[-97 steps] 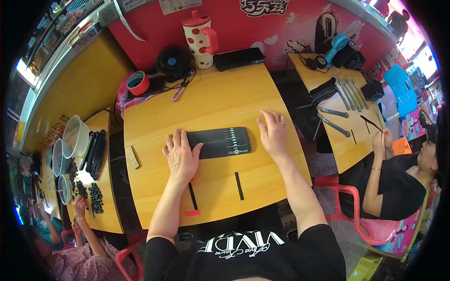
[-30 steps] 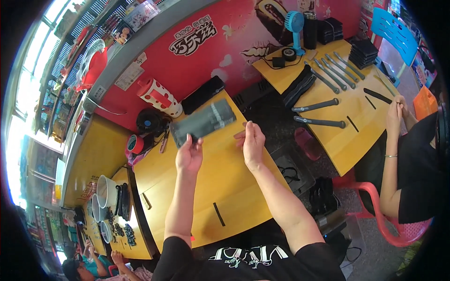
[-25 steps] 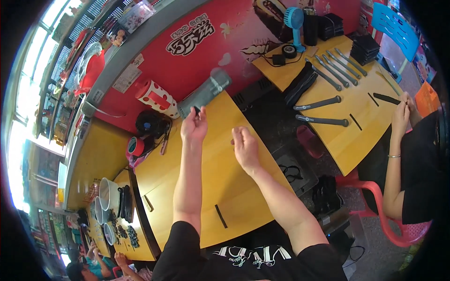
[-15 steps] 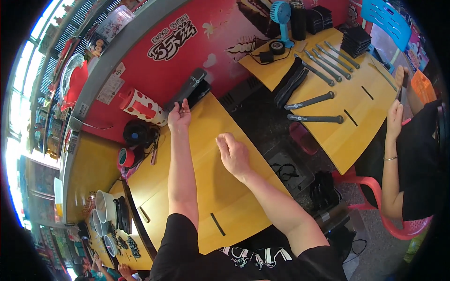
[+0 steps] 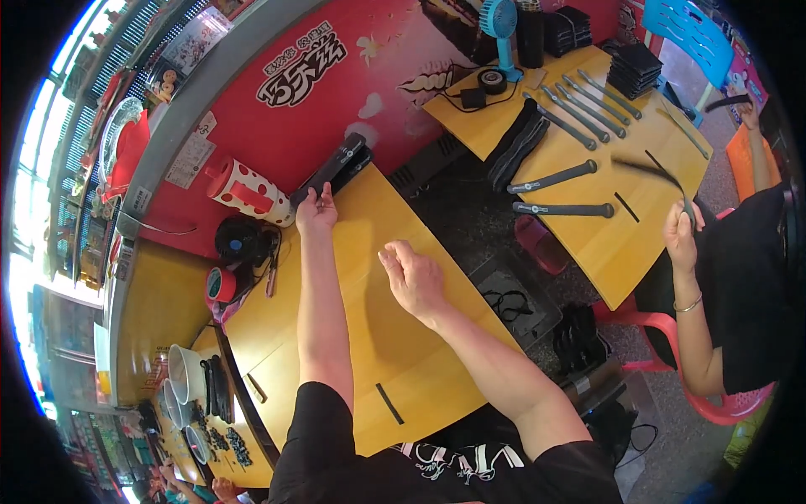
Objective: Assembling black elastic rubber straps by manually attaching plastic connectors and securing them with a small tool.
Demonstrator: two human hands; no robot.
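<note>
Black flat case — left hand on it.

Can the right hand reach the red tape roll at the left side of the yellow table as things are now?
Probably not directly. The right hand hangs empty over the table, and the outstretched left forearm lies between it and the red tape roll; it would have to cross over that arm.

Yellow wooden tables are set against a red wall bearing white lettering and flower motifs. A grey ledge runs above it. Daylight is seen through windows at far left. A red plastic chair stands on grey floor.
</note>
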